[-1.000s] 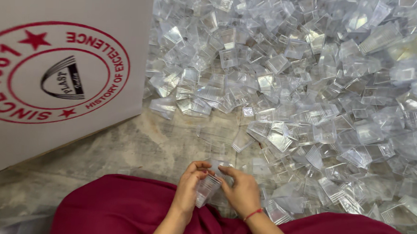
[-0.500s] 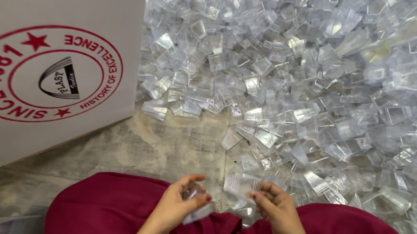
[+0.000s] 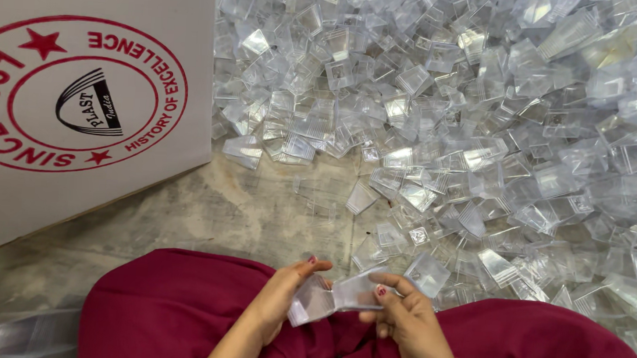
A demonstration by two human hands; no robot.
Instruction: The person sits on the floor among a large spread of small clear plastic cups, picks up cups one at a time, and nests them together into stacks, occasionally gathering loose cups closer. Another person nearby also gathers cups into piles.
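Note:
My left hand (image 3: 280, 296) grips a small clear plastic container (image 3: 311, 304) low in the middle of the view, above my lap in dark red cloth (image 3: 170, 310). My right hand (image 3: 409, 321) holds a second clear plastic container (image 3: 358, 292) whose end meets the first one between my hands. A red thread band circles my right wrist. Just past my right fingers lies another clear container (image 3: 428, 273) at the near edge of the heap.
A big heap of several clear plastic containers (image 3: 447, 120) covers the floor ahead and to the right. A white cardboard box with a red round stamp (image 3: 80, 98) stands at the left. Bare stone floor (image 3: 243, 211) shows between box and heap.
My hands were together on one piece, then parted as my right hand reached to the heap's edge. Now they have come back together, each holding a clear container.

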